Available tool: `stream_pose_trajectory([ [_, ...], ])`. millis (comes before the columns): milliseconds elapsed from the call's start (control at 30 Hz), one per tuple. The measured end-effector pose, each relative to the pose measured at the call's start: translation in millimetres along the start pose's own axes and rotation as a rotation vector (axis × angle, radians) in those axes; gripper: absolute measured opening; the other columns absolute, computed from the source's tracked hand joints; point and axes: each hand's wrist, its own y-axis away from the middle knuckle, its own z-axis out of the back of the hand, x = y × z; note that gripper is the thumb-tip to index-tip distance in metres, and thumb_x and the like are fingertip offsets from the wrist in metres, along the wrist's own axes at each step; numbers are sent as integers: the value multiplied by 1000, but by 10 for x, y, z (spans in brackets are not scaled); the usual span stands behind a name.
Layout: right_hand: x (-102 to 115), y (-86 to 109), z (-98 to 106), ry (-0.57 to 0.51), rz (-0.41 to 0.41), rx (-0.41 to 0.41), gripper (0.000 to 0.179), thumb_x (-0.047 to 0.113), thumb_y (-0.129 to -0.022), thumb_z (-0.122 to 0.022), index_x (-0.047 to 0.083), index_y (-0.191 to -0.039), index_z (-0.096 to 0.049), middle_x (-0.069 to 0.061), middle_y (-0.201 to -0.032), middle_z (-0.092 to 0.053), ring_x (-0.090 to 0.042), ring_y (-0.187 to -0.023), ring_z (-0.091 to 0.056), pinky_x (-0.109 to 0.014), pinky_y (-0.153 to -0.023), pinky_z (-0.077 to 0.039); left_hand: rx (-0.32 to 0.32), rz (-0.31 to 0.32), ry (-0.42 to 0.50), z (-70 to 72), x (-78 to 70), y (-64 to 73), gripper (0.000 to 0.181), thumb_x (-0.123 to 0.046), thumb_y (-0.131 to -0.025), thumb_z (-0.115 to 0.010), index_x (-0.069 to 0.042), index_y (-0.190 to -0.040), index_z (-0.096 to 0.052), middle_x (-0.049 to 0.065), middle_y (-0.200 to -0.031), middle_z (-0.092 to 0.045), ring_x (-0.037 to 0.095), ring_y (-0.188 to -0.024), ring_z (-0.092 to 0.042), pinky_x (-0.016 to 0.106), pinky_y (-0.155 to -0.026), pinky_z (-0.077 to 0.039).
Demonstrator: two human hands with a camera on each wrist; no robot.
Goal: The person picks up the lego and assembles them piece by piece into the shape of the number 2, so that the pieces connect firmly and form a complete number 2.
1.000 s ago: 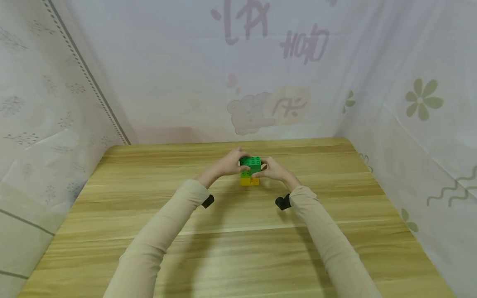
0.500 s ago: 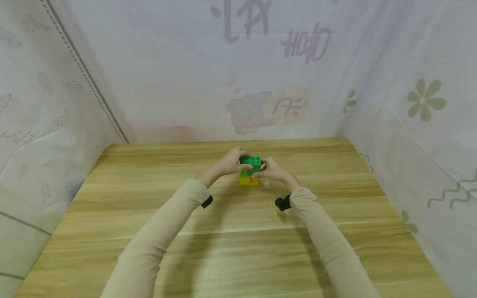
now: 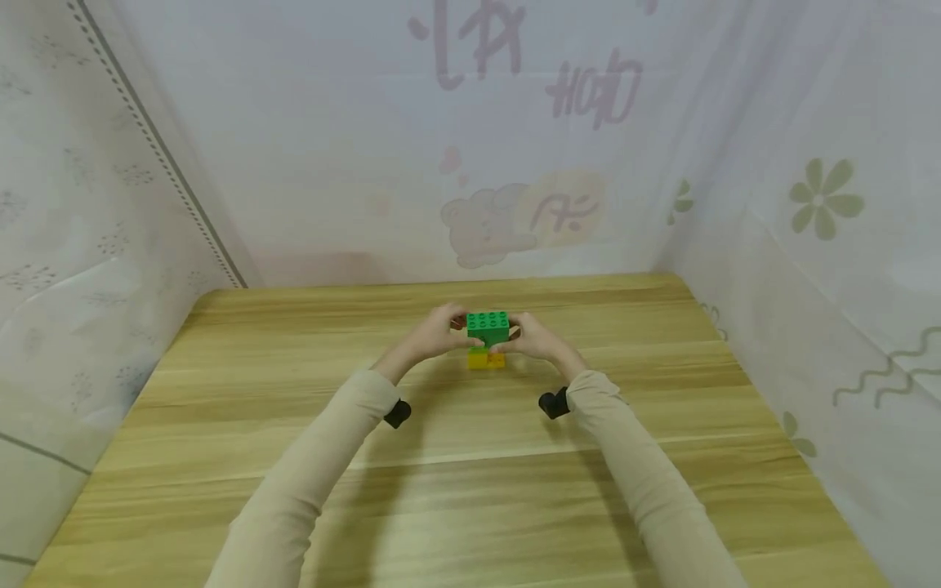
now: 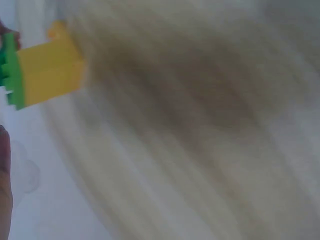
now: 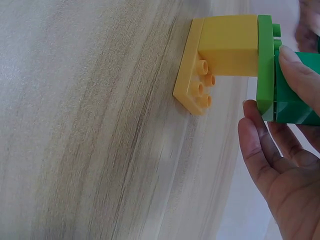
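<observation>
A small stack of toy building bricks stands toward the back of the table: a yellow base plate [image 5: 187,80] with round studs, a yellow brick [image 5: 229,42], a light green plate [image 5: 266,70] and a darker green brick [image 3: 488,328] at the top. My right hand [image 3: 535,336] pinches the dark green brick, thumb on one side and fingers on the other. Left of the stack, my left hand [image 3: 432,333] has its thumb and fingers spread apart beside that brick. Its thumb [image 4: 4,185] shows apart from the stack in the left wrist view.
The wooden table [image 3: 470,490] extends widely around the stack. Patterned curtains [image 3: 331,163] hang behind it and along both sides. A black wrist camera [image 3: 398,413] sits under the left sleeve, another black camera [image 3: 555,403] under the right.
My left hand has spread and drawn left off the dark green brick, baring more of its studs. My right hand stays at the brick's right side. The head view has shifted slightly.
</observation>
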Motion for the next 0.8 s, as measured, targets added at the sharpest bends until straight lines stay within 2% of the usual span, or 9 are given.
stream_pose_trajectory([
  [200, -12, -20, -10, -25, 3, -3, 43, 10, -82, -68, 3, -122, -53, -17, -110, -58, -27, -96, -61, -36, -83, -52, 26, 39, 17, -93, 172, 65, 39, -19, -80, -70, 1, -111, -57, 18, -112, -57, 30, -105, -53, 42, -94, -44],
  [400, -12, -31, -30, -26, -6, 0, 42, 13, -81, -68, 6, -121, -54, -15, -110, -57, -27, -95, -62, -35, -82, -52, 3, 53, -6, -171, 251, 89, 36, -18, -82, -69, 5, -107, -56, 20, -106, -57, 30, -101, -55, 40, -90, -47],
  [733, -58, -13, -37, -42, 53, -28, 43, 9, -80, -68, 4, -120, -55, -16, -107, -64, -24, -89, -62, -33, -77, -53, -1, 52, -37, -215, 237, 52, 39, -17, -83, -67, 9, -109, -55, 22, -108, -57, 31, -99, -56, 38, -89, -48],
  [800, -64, -17, -45, -40, 40, -30, 42, 10, -80, -68, 4, -120, -55, -15, -107, -64, -23, -90, -62, -33, -78, -53, 3, 50, -43, -210, 232, 47, 38, -16, -83, -67, 9, -108, -56, 23, -107, -57, 31, -99, -56, 38, -88, -48],
])
